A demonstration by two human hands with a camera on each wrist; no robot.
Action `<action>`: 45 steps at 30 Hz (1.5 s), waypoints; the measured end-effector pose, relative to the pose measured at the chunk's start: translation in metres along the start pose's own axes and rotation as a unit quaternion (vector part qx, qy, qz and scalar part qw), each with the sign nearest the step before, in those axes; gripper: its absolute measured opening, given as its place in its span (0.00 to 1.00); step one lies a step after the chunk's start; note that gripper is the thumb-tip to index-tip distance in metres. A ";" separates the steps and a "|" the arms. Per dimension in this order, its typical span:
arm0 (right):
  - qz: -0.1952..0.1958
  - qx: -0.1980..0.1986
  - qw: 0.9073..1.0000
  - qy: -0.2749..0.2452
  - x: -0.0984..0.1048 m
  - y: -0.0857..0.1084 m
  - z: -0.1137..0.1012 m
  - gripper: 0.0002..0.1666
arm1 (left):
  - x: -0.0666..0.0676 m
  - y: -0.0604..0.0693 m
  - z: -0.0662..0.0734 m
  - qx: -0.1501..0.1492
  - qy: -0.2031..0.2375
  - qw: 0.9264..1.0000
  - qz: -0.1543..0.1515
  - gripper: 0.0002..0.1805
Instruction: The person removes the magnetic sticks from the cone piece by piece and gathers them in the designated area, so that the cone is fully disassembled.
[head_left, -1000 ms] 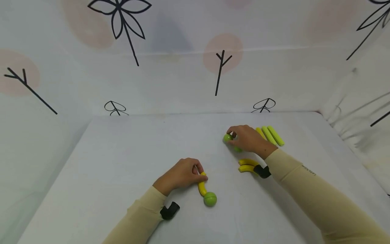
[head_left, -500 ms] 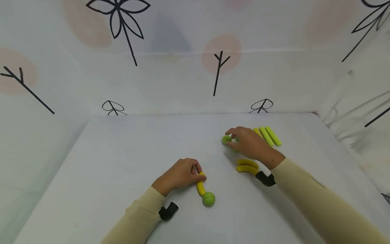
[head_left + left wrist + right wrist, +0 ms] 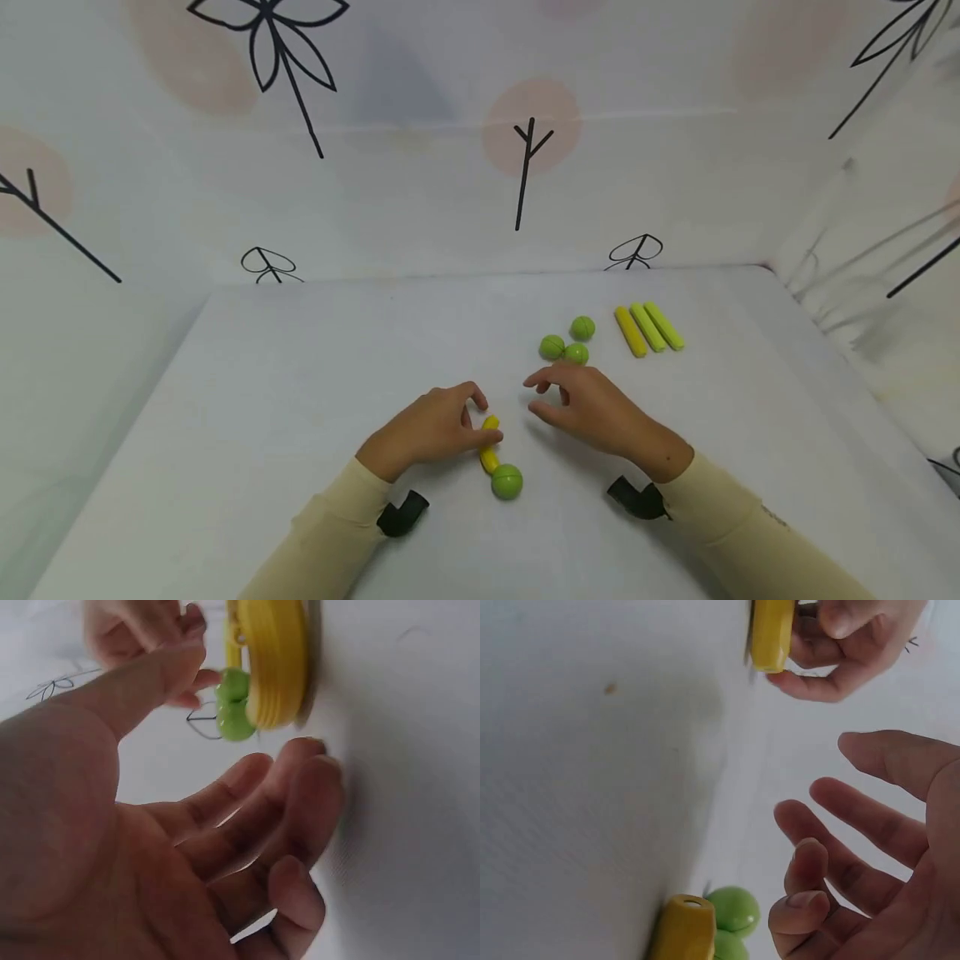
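A yellow toy banana (image 3: 490, 457) lies on the white table, its lower end beside a green ball (image 3: 507, 482) with a groove round it. My left hand (image 3: 431, 427) is at the banana's left, thumb over it in the head view; the left wrist view shows this hand's fingers spread and loosely bent, holding nothing. To the right hovers my right hand (image 3: 596, 412), fingers loosely bent and apart, also holding nothing. Another toy banana (image 3: 684, 930) shows below this hand in the right wrist view; in the head view the hand hides that spot.
Several green balls, one of them a grooved ball (image 3: 582, 327), sit behind my right hand. At the back right lie a yellow stick (image 3: 630, 332) and two yellow-green sticks, one of them a pale stick (image 3: 664, 326). A patterned cloth wall (image 3: 420, 200) stands behind the table.
My right hand has left the green balls and drawn back toward me; a third ball now shows there. My left fingers have spread away from the toy banana. The head view has shifted slightly.
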State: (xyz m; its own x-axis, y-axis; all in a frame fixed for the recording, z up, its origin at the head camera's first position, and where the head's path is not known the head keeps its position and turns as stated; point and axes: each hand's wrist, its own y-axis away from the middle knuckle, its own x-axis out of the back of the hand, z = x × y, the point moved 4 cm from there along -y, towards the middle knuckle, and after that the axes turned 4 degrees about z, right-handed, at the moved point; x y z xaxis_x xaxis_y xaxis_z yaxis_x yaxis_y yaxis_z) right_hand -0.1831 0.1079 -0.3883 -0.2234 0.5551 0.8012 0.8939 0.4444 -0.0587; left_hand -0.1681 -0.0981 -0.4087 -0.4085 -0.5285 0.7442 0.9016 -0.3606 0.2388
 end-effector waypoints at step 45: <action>-0.076 0.058 0.993 0.068 -0.028 0.016 -0.004 0.08 | -0.009 0.013 0.014 -0.051 -0.010 0.993 -0.109 0.22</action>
State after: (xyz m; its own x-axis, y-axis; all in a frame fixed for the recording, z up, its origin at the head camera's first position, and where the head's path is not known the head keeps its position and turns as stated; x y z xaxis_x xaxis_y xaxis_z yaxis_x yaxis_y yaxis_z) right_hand -0.1613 0.0966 -0.4093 -0.2902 0.3783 0.8790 0.8012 0.5984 0.0070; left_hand -0.1508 -0.0871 -0.4036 -0.5876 -0.4142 0.6951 0.7733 -0.5404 0.3317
